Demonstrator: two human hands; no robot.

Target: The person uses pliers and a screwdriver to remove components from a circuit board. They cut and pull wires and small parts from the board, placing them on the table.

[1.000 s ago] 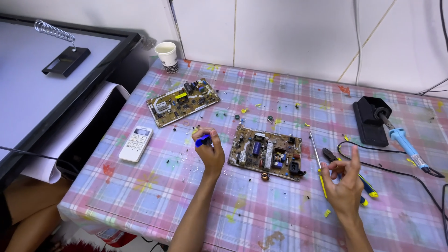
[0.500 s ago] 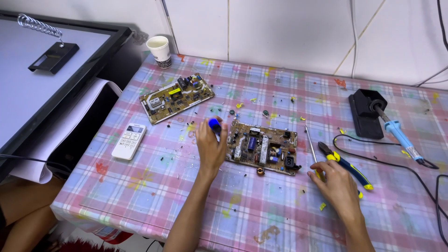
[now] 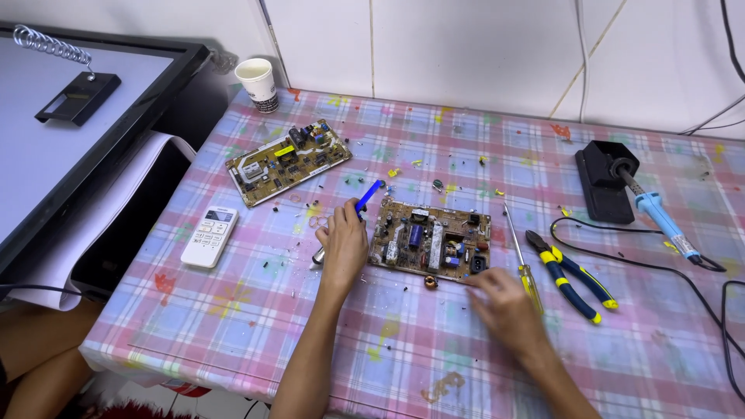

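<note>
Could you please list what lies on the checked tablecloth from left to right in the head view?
White remote → upper circuit board → left hand holding a blue-tipped tool → nearer circuit board → yellow-handled screwdriver → pliers → soldering iron.

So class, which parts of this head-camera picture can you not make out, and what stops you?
- Right hand: motion blur hides whether it holds anything.
- Blue-handled tool in the left hand: the fist hides its middle.
- Cable: cut off by the right edge.
- Tiny parts on the circuit board: too small to tell apart.
</note>
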